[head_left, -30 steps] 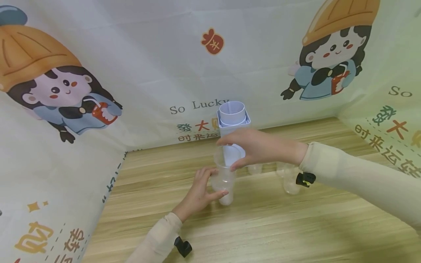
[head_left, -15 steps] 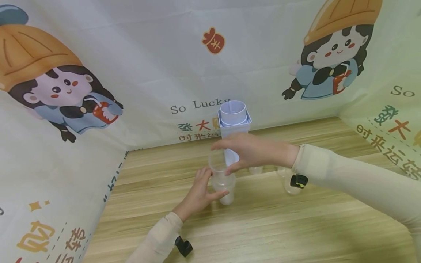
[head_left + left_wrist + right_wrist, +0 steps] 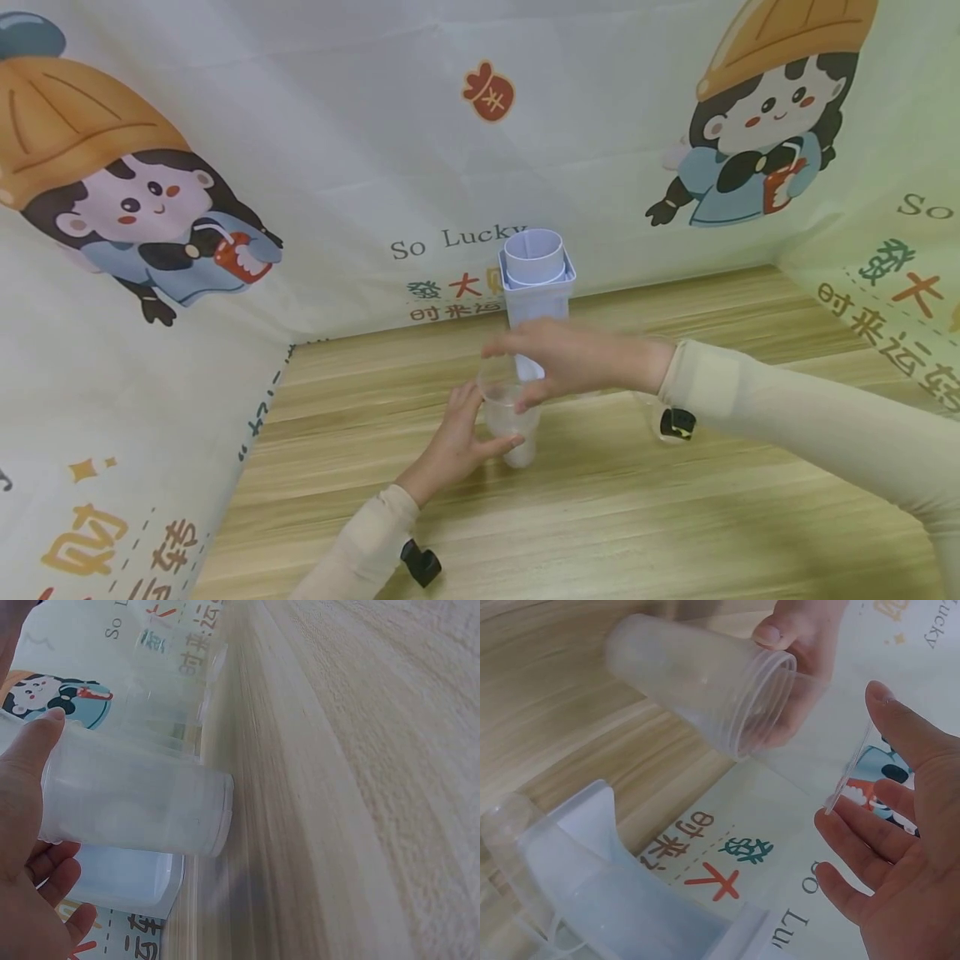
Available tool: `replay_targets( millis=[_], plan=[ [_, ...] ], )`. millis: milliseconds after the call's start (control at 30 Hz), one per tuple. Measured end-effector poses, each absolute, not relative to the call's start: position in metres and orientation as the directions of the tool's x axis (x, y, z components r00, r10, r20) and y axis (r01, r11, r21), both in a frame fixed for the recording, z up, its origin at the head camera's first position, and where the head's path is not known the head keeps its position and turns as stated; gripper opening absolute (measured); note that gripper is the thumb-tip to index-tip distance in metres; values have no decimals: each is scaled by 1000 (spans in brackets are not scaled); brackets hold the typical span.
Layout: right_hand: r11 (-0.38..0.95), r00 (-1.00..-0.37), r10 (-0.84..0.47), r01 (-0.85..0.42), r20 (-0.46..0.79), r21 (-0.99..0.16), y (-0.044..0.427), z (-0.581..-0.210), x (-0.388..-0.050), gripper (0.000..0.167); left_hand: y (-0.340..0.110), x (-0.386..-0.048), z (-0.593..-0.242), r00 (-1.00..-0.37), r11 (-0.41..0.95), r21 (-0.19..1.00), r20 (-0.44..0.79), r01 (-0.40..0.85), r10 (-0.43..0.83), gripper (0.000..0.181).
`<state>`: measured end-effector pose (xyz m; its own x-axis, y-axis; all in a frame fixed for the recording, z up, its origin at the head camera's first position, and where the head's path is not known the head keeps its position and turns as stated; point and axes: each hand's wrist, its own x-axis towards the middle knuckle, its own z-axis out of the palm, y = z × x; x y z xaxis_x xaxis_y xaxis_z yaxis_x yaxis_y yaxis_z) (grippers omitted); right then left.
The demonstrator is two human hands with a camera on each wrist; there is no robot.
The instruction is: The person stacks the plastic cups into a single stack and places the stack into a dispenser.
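Observation:
My left hand (image 3: 453, 437) grips a stack of clear plastic cups (image 3: 142, 795) that stands upright low over the wooden table, its thumb and fingers on opposite sides. Directly above, my right hand (image 3: 562, 358) holds one more clear plastic cup (image 3: 806, 746) near its rim, between thumb and fingertips. The lower end of this cup sits inside the mouth of the stack (image 3: 697, 686). In the head view, the right hand hides part of the upper cup. Just behind both hands stands a pale lavender cup holder (image 3: 536, 287) with a round tube at its top.
Other clear cups (image 3: 667, 425) stand on the table (image 3: 600, 517) at right, partly behind the right wrist. A clear cup (image 3: 525, 832) shows beside the holder in the right wrist view. Printed cloth walls (image 3: 360, 125) close off the back and sides.
My right hand has come down and slightly left with its cup, which now reaches into the stack. The left hand stays in place around the stack.

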<state>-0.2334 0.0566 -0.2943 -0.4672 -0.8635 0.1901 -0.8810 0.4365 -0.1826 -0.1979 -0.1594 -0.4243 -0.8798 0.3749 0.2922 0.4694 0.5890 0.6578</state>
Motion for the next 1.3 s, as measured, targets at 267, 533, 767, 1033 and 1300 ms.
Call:
replay_targets(
  millis=[267, 533, 767, 1033, 1300],
  plan=[
    [457, -490, -860, -863, 140, -214, 56, -304, -233, 77, -160, -198, -425, -875, 572, 667, 300, 477, 380, 66],
    [459, -489, -861, -865, 138, -201, 54, -317, -236, 80, -160, -199, -426, -878, 585, 659, 300, 473, 372, 68],
    [428, -466, -871, -875, 155, -225, 52, -325, -236, 78, -159, -197, -426, -875, 586, 653, 314, 480, 368, 69],
    [434, -473, -869, -870, 147, -236, 52, -327, -236, 76, -158, -197, -424, -885, 594, 659, 292, 462, 364, 71],
    [429, -475, -870, -862, 132, -269, 52, -334, -238, 75, -159, -196, -425, -887, 592, 665, 280, 456, 368, 69]
  ],
)
